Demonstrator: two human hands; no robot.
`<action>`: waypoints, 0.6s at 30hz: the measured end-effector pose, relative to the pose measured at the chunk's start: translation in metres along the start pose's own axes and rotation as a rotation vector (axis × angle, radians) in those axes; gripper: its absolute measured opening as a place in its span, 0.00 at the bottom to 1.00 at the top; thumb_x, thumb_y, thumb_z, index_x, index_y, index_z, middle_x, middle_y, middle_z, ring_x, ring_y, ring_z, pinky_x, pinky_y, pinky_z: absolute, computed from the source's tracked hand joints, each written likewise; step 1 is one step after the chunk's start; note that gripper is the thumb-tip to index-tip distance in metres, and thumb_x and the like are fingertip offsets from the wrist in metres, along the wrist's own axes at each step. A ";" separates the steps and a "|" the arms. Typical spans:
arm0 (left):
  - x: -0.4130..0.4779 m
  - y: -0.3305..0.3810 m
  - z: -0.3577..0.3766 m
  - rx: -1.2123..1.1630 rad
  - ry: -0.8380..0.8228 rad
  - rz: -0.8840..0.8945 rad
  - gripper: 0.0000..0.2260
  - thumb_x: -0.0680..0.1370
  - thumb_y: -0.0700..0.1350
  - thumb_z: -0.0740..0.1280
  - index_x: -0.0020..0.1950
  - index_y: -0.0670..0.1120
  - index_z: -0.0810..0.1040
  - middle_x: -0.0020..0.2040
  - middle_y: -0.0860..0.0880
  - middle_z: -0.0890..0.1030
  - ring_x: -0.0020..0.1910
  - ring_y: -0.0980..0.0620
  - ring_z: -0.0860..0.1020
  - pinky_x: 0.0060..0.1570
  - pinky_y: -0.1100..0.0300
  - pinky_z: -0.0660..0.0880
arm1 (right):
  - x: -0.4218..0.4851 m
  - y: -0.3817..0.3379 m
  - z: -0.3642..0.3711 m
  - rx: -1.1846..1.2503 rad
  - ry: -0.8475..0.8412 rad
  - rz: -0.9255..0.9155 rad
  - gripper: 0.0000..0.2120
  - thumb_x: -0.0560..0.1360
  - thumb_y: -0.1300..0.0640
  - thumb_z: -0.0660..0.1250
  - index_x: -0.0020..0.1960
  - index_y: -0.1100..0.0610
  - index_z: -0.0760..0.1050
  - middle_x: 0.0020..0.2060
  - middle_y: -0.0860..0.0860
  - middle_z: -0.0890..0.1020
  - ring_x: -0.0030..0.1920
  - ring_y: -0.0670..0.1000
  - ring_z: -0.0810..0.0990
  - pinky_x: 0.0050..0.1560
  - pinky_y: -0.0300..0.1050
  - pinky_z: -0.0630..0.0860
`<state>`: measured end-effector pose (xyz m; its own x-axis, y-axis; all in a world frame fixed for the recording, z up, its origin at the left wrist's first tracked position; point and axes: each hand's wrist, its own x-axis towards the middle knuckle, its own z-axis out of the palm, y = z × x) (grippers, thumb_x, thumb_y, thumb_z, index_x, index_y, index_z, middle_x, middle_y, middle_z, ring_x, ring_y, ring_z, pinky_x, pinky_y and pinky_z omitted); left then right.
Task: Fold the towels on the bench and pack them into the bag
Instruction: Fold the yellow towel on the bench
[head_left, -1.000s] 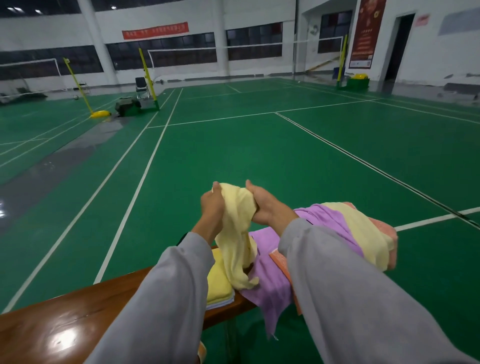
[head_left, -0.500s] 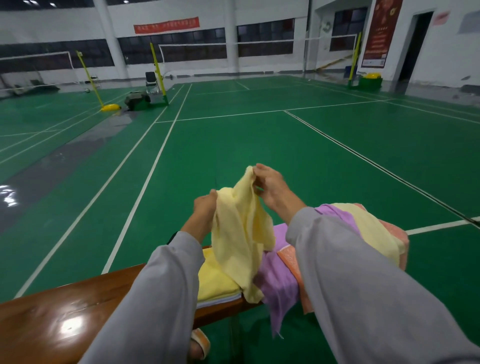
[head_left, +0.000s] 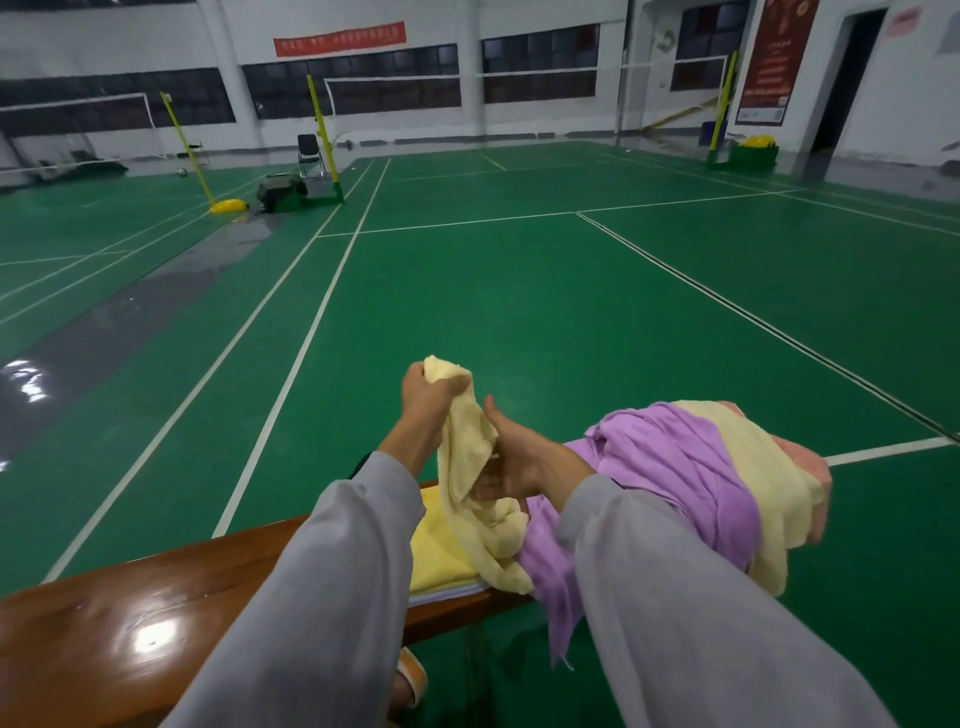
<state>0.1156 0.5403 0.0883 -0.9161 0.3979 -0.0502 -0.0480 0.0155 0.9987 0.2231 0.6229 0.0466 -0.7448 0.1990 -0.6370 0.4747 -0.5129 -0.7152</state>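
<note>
Folding the pale yellow towel (head_left: 467, 467) is the step in hand. Nearest, the worktop (head_left: 156, 623) carries one folded yellow towel (head_left: 441, 558) at its front edge, beside the left sleeve. Above it the pale yellow towel hangs bunched, its lower end resting where the folded towel meets the purple towel (head_left: 675, 467). The left hand (head_left: 428, 392) is raised, its grip pinching the top corner. The right hand (head_left: 519, 465) sits lower, thumb up, fingers curled into the cloth's side edge.

Procedure: run the right grip along the edge to the next corner. Draw both corners apart until the cloth hangs flat, then lay it on bare worktop and fold. Lift the hem free of the heap first, or it may drag the purple towel off.

Beyond the hands, the unfolded heap holds the purple towel, a second yellow towel (head_left: 774, 499) and a pink towel (head_left: 815, 467); the right sleeve covers part of it. Cloth hides the right fingertips. No bag is identifiable. A dark shape (head_left: 359, 467) behind the left sleeve cannot be made out.
</note>
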 end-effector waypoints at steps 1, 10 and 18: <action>0.002 -0.001 -0.002 -0.003 0.004 0.002 0.16 0.74 0.39 0.76 0.59 0.40 0.77 0.51 0.41 0.82 0.46 0.44 0.81 0.45 0.50 0.81 | -0.001 -0.002 0.004 0.002 -0.006 -0.051 0.37 0.72 0.26 0.64 0.54 0.60 0.82 0.48 0.57 0.84 0.53 0.58 0.82 0.53 0.54 0.83; 0.022 0.002 -0.042 0.068 0.209 -0.113 0.16 0.78 0.55 0.72 0.43 0.43 0.76 0.44 0.45 0.80 0.44 0.44 0.80 0.47 0.48 0.81 | -0.028 -0.083 -0.004 0.256 0.322 -0.606 0.14 0.80 0.46 0.69 0.54 0.57 0.79 0.53 0.57 0.85 0.50 0.57 0.84 0.57 0.59 0.82; 0.031 0.017 -0.057 -0.026 0.160 -0.216 0.16 0.79 0.51 0.70 0.57 0.39 0.75 0.47 0.44 0.80 0.42 0.46 0.80 0.45 0.52 0.81 | -0.038 -0.116 -0.009 0.237 0.153 -0.479 0.33 0.80 0.33 0.55 0.64 0.61 0.77 0.59 0.59 0.83 0.56 0.58 0.83 0.55 0.54 0.82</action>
<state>0.0640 0.5008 0.1035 -0.9345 0.2382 -0.2645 -0.2577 0.0600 0.9644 0.2008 0.6823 0.1516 -0.7664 0.5659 -0.3038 -0.0319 -0.5059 -0.8620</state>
